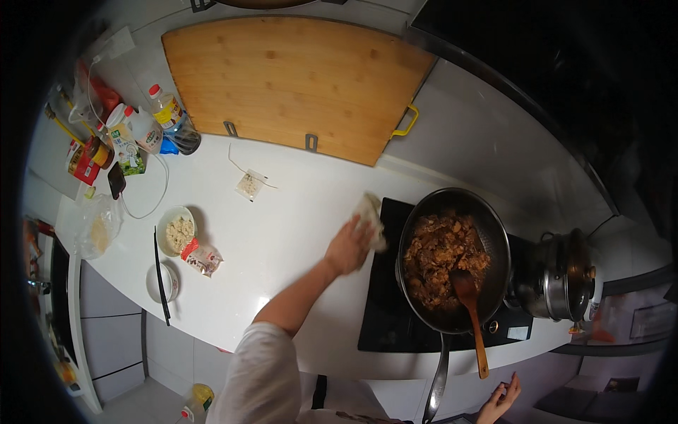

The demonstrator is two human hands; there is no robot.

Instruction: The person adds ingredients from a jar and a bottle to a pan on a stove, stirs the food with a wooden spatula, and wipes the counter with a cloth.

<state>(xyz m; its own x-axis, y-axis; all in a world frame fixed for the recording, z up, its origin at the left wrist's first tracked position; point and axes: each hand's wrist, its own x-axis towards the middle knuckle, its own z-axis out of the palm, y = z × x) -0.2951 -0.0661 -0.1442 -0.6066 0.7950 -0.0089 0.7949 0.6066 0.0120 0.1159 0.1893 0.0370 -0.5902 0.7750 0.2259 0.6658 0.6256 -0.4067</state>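
Observation:
My left hand (pixel 347 246) reaches across the white countertop (pixel 296 222) and presses on a pale, crumpled cloth (pixel 373 220). The cloth lies beside the left edge of a black cooktop (pixel 377 318). My right hand (pixel 500 400) hangs low in front of the counter, with its fingers apart and nothing in them. Closest to it are a wooden spatula (pixel 479 344) and the metal handle (pixel 437 384) of a wok (pixel 500 228). Inside the wok is brown, sauced chopped food (pixel 442 254), and the spatula's blade rests in it.
Right of the wok stands a lidded steel pot (pixel 564 281). A large wooden board (pixel 302 85) leans on the back wall. Leftward are a bowl of pale crumbly food (pixel 179 233), an opened packet (pixel 203 258), black chopsticks (pixel 160 281) across a small bowl (pixel 168 275), a phone (pixel 116 180) and bottles (pixel 175 119).

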